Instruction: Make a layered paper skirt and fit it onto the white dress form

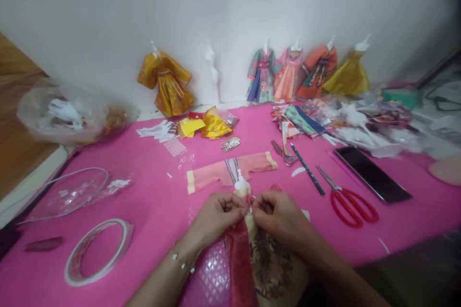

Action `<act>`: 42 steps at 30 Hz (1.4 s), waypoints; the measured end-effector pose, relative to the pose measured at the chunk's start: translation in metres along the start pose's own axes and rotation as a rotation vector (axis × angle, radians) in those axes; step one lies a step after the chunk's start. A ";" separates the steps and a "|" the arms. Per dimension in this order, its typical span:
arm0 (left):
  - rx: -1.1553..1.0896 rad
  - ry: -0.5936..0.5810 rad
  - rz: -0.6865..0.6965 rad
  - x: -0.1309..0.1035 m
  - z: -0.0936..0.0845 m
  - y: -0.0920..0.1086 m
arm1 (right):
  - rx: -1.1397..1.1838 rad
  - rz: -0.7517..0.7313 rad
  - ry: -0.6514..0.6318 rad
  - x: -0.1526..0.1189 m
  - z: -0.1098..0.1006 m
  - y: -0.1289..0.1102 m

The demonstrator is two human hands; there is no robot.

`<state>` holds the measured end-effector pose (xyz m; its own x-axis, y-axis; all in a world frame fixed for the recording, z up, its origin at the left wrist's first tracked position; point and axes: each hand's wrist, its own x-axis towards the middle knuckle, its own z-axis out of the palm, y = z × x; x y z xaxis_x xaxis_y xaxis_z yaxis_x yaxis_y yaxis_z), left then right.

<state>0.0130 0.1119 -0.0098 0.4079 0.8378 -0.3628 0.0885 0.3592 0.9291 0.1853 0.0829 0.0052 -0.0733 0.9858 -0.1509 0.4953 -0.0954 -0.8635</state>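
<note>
At the near middle, a small white doll form (242,185) points its neck away from me. A doll skirt (268,259), red on one side and cream with dark flowers on the other, hangs from its waist. My left hand (223,213) is closed, pinching the skirt's waist edge from the left. From the right, my right hand (275,211) pinches the same edge with thumb and forefinger, the fingertips nearly meeting. Just beyond the hands, a pink doll jacket (209,177) with cream cuffs lies flat, sleeves spread. Exactly what lies between the fingertips is partly hidden.
Scissors (347,199) with red handles, a pencil (308,169) and a phone (372,172) lie to the right. A tape roll (124,244) rests on the left. Dressed doll forms (264,74) line the wall, behind fabric pieces (218,123) and plastic bags (61,112).
</note>
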 end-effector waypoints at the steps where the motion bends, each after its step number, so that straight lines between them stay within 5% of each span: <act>1: 0.002 0.005 -0.002 0.000 0.000 0.000 | 0.002 -0.003 0.003 -0.001 -0.001 0.000; 22: 0.057 0.065 -0.028 0.000 0.001 0.002 | 0.107 0.045 0.058 -0.012 -0.017 0.018; 30: 0.126 0.105 -0.013 -0.003 0.001 0.007 | 0.167 -0.057 0.087 -0.014 -0.035 0.033; 42: 0.208 0.144 0.018 -0.001 -0.003 0.001 | -0.131 -0.098 0.019 -0.036 -0.034 0.029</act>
<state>0.0101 0.1129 -0.0092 0.2788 0.8985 -0.3391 0.2739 0.2640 0.9248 0.2322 0.0493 0.0017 -0.1107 0.9921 -0.0590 0.5951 0.0186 -0.8035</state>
